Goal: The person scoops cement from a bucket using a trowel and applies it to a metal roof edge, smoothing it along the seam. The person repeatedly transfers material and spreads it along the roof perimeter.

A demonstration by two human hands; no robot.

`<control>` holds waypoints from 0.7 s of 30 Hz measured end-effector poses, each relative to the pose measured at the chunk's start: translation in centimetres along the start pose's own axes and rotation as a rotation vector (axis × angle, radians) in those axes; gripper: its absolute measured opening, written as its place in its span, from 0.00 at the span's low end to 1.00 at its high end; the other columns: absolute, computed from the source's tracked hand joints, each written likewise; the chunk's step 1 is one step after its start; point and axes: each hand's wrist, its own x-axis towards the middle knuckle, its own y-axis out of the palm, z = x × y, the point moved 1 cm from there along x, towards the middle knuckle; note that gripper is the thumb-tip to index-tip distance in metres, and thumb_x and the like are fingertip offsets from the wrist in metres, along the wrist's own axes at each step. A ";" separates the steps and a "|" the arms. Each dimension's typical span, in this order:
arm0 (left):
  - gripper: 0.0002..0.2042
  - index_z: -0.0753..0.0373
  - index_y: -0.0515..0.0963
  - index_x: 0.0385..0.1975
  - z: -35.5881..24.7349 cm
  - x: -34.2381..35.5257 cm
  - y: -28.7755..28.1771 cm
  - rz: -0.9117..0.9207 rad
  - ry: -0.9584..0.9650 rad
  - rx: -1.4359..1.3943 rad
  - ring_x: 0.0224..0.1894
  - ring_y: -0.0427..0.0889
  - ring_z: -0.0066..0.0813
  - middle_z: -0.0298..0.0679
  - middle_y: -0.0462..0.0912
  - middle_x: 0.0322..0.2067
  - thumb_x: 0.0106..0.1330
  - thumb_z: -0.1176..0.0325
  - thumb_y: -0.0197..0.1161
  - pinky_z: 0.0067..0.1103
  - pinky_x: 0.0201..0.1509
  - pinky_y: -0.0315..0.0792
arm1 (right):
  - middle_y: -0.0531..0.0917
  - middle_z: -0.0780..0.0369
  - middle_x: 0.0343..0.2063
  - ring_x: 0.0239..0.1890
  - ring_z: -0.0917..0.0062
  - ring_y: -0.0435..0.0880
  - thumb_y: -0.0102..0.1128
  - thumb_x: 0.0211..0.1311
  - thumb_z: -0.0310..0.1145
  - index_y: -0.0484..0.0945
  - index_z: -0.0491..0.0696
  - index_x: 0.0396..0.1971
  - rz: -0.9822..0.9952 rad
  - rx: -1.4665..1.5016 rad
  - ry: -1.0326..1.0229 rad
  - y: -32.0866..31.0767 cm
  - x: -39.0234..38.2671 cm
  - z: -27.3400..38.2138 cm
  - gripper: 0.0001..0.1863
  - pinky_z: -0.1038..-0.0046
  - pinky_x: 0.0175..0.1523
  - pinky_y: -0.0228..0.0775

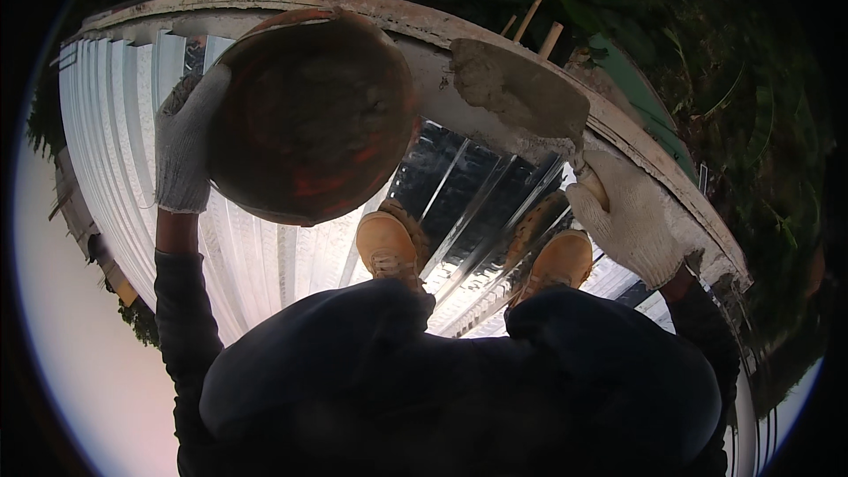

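Observation:
My gloved left hand (190,141) grips the rim of a round, mortar-stained bucket (309,115) with grey wet mix inside and reddish patches showing. My gloved right hand (625,216) holds the pale handle of a trowel (592,181); its blade is hard to make out against a patch of grey mortar (517,88) along the concrete ledge (649,128). Between the bucket and my right hand, shiny corrugated metal sheeting (455,194) lies under my tan shoes (384,247).
The curved ledge runs across the top and down the right side. Several wooden sticks (539,0) stand beyond it, with a green panel (632,97) and dark foliage (738,106). Corrugated sheeting stretches to the left, where an edge drops to pale sky.

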 end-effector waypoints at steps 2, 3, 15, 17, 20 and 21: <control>0.16 0.64 0.90 0.51 0.2 0.8 -0.2 0.044 -0.009 -0.023 0.41 0.88 0.20 0.33 0.92 0.42 0.78 0.56 0.75 0.20 0.48 0.82 | 0.87 0.50 0.34 0.38 0.54 0.91 0.68 0.76 0.39 0.80 0.43 0.56 0.020 -0.094 0.007 3.0 -0.2 -0.4 0.18 0.55 0.42 0.83; 0.16 0.64 0.90 0.51 0.3 1.0 -0.4 0.062 -0.014 -0.034 0.41 0.88 0.20 0.34 0.92 0.42 0.78 0.55 0.75 0.19 0.48 0.82 | 0.89 0.48 0.37 0.40 0.51 0.91 0.66 0.77 0.39 0.79 0.46 0.56 0.031 -0.141 0.007 3.9 -0.2 0.0 0.16 0.52 0.43 0.84; 0.15 0.64 0.90 0.48 0.3 0.3 -0.1 0.002 -0.027 -0.015 0.39 0.86 0.19 0.32 0.91 0.39 0.78 0.56 0.76 0.18 0.48 0.80 | 0.87 0.52 0.39 0.40 0.54 0.91 0.70 0.75 0.38 0.79 0.46 0.53 -0.058 -0.205 -0.045 7.9 -0.5 0.1 0.16 0.56 0.42 0.84; 0.15 0.64 0.90 0.47 0.3 -0.3 0.2 0.008 -0.024 -0.047 0.39 0.85 0.19 0.31 0.90 0.38 0.78 0.56 0.76 0.18 0.47 0.80 | 0.87 0.52 0.41 0.40 0.54 0.91 0.69 0.75 0.38 0.79 0.46 0.54 -0.007 -0.231 -0.017 7.7 -0.6 0.8 0.16 0.56 0.42 0.84; 0.15 0.64 0.90 0.46 0.9 -0.5 -0.3 0.010 -0.007 -0.066 0.38 0.85 0.18 0.31 0.90 0.38 0.78 0.56 0.76 0.18 0.47 0.79 | 0.87 0.53 0.39 0.38 0.56 0.92 0.68 0.75 0.38 0.78 0.47 0.53 -0.055 -0.213 -0.075 7.6 -0.8 0.9 0.15 0.56 0.38 0.84; 0.15 0.64 0.90 0.46 1.2 -0.4 -0.5 0.009 0.001 -0.068 0.38 0.85 0.18 0.30 0.90 0.37 0.78 0.56 0.76 0.18 0.47 0.79 | 0.87 0.53 0.38 0.36 0.58 0.92 0.68 0.76 0.38 0.78 0.47 0.52 -0.092 -0.197 -0.111 7.5 -0.9 0.9 0.14 0.57 0.37 0.84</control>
